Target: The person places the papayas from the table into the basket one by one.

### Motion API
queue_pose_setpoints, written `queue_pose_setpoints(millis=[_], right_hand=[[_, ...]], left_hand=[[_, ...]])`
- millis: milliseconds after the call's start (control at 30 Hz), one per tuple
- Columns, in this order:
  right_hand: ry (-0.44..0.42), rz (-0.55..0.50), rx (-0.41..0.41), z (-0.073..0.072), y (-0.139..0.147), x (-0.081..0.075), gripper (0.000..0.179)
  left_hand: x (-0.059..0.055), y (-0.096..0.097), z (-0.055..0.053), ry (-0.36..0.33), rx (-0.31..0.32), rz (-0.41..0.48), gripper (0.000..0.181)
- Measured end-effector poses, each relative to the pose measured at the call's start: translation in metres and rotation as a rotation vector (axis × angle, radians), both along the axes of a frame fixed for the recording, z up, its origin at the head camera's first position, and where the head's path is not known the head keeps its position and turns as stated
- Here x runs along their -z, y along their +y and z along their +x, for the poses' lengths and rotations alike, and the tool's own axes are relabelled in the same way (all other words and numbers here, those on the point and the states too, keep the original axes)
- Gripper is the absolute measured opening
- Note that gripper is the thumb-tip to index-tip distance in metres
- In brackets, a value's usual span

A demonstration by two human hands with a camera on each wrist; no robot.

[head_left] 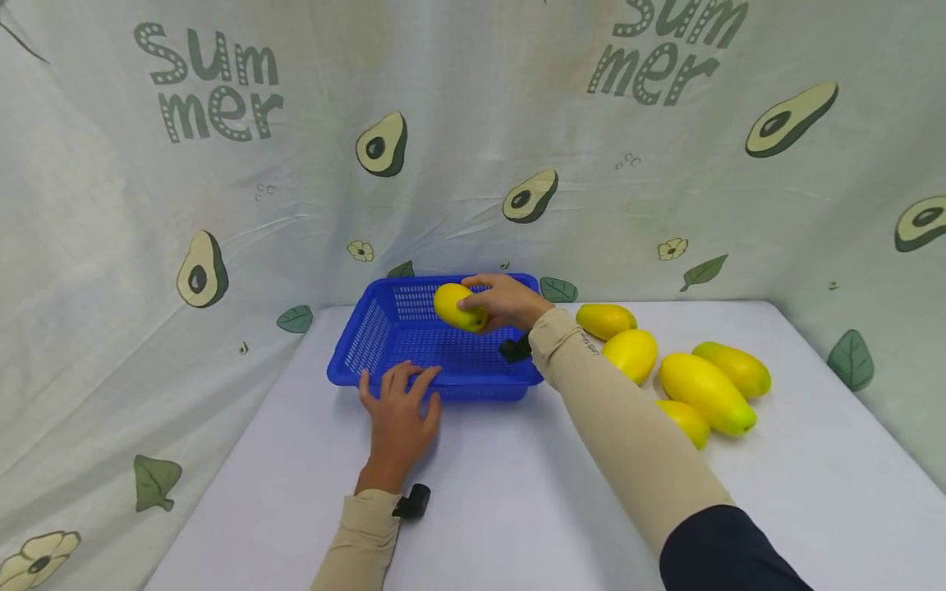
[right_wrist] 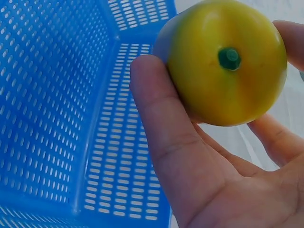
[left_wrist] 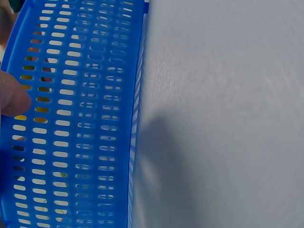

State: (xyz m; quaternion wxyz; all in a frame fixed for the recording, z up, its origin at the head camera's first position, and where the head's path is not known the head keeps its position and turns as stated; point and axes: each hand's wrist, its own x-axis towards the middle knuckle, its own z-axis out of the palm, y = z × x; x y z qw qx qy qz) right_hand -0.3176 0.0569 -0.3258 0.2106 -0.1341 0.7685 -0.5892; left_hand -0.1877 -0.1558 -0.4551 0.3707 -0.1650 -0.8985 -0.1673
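A yellow mango is gripped between the thumb and fingers of my right hand, held over the inside of a blue plastic basket. Seen in the right wrist view, the mango shows its round end with a small green stem, the thumb along one side and fingertips on the other. My left hand is at the basket's near side, its fingers over the rim. In the left wrist view its thumb lies against the slotted outer wall.
Several more mangoes lie on the white table right of the basket, among them a large one, one behind it and one at the back. A printed cloth hangs behind. My right forearm partly covers the nearest mangoes.
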Motion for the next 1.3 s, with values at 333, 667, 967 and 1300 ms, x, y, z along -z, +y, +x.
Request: queue_pose_setpoints(millis=[333,667,967,1300], right_hand=[[-0.024,-0.006,0.003,-0.002,-0.012,0.002,0.064],[0.011,-0.009,0.002,0.001,-0.007,-0.003,0.059],[0.039,-0.021,-0.016,0.003,0.007,-0.007,0.049],[0.083,0.020,0.011,0.005,0.038,-0.015,0.047]], left_hand=[[-0.001,0.000,0.002,-0.026,-0.007,0.002,0.034],[-0.001,0.000,0.003,-0.023,-0.012,-0.005,0.035],[0.000,-0.003,0.001,-0.011,-0.005,-0.009,0.035],[0.001,-0.003,-0.002,0.010,0.004,-0.013,0.034]])
